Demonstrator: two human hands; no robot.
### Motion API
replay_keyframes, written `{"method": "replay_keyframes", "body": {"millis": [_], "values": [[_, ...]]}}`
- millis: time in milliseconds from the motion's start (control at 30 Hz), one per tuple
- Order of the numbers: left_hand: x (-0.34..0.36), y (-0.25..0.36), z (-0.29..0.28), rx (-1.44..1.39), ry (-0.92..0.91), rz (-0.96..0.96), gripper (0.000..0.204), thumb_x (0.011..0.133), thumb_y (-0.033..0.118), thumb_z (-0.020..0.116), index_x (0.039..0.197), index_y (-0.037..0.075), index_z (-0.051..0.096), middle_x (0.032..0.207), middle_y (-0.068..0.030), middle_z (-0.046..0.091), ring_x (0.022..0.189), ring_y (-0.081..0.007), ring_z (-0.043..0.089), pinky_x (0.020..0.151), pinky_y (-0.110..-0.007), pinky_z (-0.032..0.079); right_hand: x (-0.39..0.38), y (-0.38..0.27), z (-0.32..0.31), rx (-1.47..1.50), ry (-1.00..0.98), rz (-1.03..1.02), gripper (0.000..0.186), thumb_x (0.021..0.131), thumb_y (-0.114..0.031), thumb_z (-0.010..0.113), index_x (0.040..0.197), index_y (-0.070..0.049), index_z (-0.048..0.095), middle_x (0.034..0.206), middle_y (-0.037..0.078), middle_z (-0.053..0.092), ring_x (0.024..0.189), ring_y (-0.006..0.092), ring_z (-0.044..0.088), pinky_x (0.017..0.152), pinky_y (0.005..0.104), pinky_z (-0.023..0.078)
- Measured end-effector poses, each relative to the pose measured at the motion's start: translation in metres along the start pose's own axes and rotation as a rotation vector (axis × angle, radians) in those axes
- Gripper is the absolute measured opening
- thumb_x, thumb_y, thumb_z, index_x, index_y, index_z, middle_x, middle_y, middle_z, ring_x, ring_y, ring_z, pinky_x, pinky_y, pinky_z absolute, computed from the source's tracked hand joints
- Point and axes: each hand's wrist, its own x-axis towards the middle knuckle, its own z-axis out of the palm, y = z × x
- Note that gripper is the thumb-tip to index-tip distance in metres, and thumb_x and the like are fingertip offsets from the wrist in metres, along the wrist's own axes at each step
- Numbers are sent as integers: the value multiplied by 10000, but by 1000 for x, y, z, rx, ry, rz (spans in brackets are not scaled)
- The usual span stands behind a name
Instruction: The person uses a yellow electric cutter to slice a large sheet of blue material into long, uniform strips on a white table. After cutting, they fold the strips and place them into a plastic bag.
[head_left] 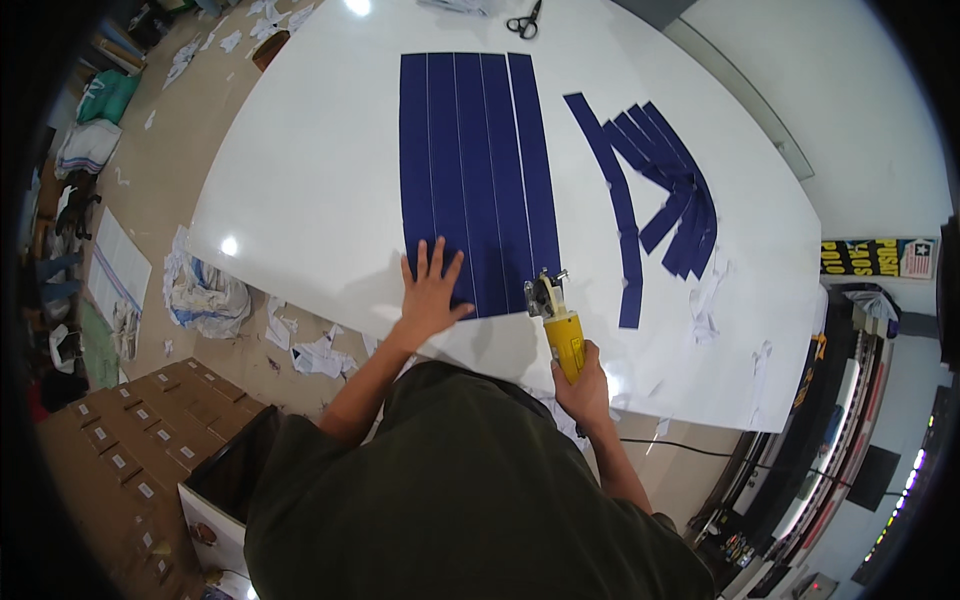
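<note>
A dark blue fabric panel (455, 170), marked with pale lengthwise lines, lies flat on the white table (310, 160). Along its right side a strip (532, 150) is parted from it by a narrow gap at the far end. My left hand (430, 290) rests on the panel's near left corner, fingers spread. My right hand (588, 390) is wrapped round the yellow body of a handheld electric fabric cutter (563, 335). The cutter's metal head is at the near edge of the fabric, by the right strip.
Cut blue strips (685, 190) lie in an overlapping pile to the right, beside a single long strip (622, 220). Black scissors (523, 22) are at the far edge. The cutter's black cord (680, 449) trails right. Cardboard boxes (150, 440) stand at lower left, and white scraps (322, 355) litter the floor.
</note>
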Motion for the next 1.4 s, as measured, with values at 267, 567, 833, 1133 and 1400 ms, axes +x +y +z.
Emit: {"method": "replay_keyframes", "body": {"millis": [267,567,833,1133,1400], "values": [[12,-32,-24,184,-191,10,1279,633,639,850,1633,181,196,1696,-194,67,1541,-487,62,1193,-696,122,-76,33,31,32,-36,-19,644,909,-291,704,1355,22,361,1199,330,584,972,528,636,776,578,538],[5,-40,-16,113,-168,35,1330,575,597,902,1632,184,208,1698,-166,98,1548,-460,78,1212,-667,126,-77,9,66,64,49,27,602,926,-264,680,1334,31,350,1166,315,577,943,534,627,730,582,538],[3,-38,-20,102,-187,30,1315,596,593,899,1631,179,202,1700,-162,84,1556,-443,45,1218,-663,109,-57,-18,77,73,54,88,612,931,-259,675,1348,42,343,1185,329,560,978,540,610,772,587,527],[4,-43,-15,86,-174,42,1319,599,595,902,1631,176,195,1699,-162,79,1558,-440,20,1219,-660,95,-60,-18,77,24,37,109,630,926,-255,693,1353,52,346,1184,348,567,1003,547,603,797,569,527],[3,-42,-17,85,-180,42,1314,599,590,904,1627,165,204,1698,-170,77,1555,-451,26,1215,-666,91,-51,-23,76,64,47,78,629,924,-252,688,1355,42,335,1179,339,558,993,557,598,791,583,528]]}}
